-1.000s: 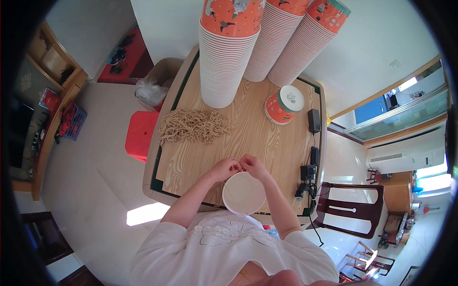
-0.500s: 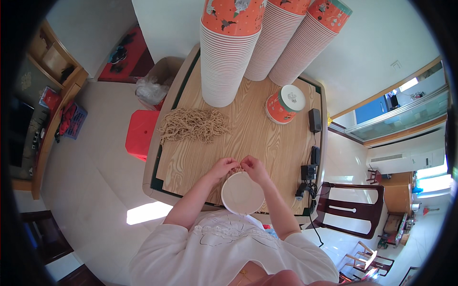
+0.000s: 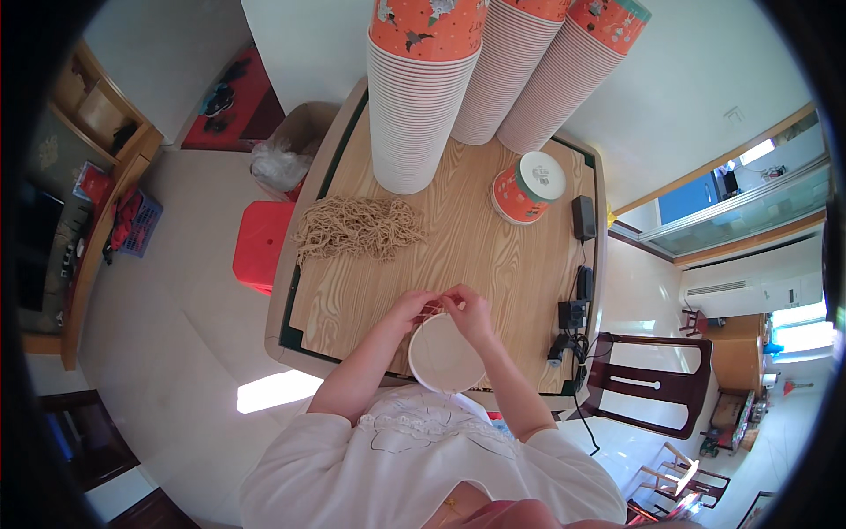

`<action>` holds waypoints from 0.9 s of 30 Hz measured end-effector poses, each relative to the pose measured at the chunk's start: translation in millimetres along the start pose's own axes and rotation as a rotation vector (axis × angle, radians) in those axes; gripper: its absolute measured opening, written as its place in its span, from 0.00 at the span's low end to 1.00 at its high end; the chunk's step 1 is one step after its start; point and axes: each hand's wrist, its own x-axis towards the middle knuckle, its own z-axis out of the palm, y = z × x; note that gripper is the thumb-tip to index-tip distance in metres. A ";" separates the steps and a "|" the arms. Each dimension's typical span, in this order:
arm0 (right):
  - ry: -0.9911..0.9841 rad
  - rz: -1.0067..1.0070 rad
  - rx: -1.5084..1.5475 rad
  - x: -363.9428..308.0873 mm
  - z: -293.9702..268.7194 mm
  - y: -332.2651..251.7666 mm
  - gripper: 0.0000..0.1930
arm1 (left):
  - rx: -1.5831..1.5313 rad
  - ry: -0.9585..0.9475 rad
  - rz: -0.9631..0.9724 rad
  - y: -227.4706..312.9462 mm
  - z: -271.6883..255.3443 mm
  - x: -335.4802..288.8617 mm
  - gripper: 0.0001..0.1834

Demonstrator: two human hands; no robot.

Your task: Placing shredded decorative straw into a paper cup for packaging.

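Observation:
A round paper bucket [image 3: 447, 355] with a pale inside sits at the near table edge, against my body, its open mouth up. My left hand [image 3: 416, 307] is closed at its far rim, fingers bent over what looks like a thin cord. My right hand [image 3: 467, 310] pinches right beside it, fingertips meeting the left ones; the cord is mostly hidden by the fingers. Farther left on the table lies a loose tangle of tan cords [image 3: 361, 229].
Tall nested stacks of orange-topped paper buckets [image 3: 421, 115] stand at the back. A single orange bucket [image 3: 520, 198] rests upside down at the right. Black power adapters [image 3: 573, 315] line the right edge. A red stool [image 3: 262, 242] and a dark chair [image 3: 650, 385] flank the table.
My right hand has shifted slightly left and turned, closing the small gap to my left hand. The bucket under them has moved a little; the view has shifted slightly.

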 end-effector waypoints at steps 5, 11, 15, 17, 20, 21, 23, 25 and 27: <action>0.059 -0.160 -0.152 -1.7 1.5 -1.4 0.04 | -0.057 -0.003 -0.038 2.3 1.6 -2.9 0.10; 0.103 -0.209 -0.232 -1.4 1.3 7.5 0.04 | -0.091 -0.062 0.006 4.1 5.1 -8.2 0.09; 0.085 -0.231 -0.246 -1.9 0.3 5.0 0.04 | -0.068 -0.038 -0.001 3.6 1.1 -8.4 0.08; 0.066 -0.254 -0.248 -1.6 -1.8 2.0 0.05 | -0.062 -0.039 0.011 3.5 -1.4 -9.2 0.07; 0.040 -0.159 -0.112 -0.1 -2.2 9.2 0.06 | -0.009 0.005 0.009 4.7 -0.5 -10.5 0.06; 0.031 -0.042 0.027 0.8 -2.0 13.3 0.06 | -0.008 0.004 0.009 5.1 0.8 -10.9 0.06; -0.014 0.007 0.017 2.9 -3.0 19.2 0.06 | 0.055 0.049 0.034 5.5 1.7 -11.9 0.06; -0.059 0.055 0.006 4.8 -3.3 22.4 0.06 | 0.071 0.041 0.043 6.4 0.8 -12.5 0.06; -0.141 0.114 0.012 6.8 -3.1 23.0 0.09 | 0.088 0.033 0.052 6.7 0.4 -13.0 0.06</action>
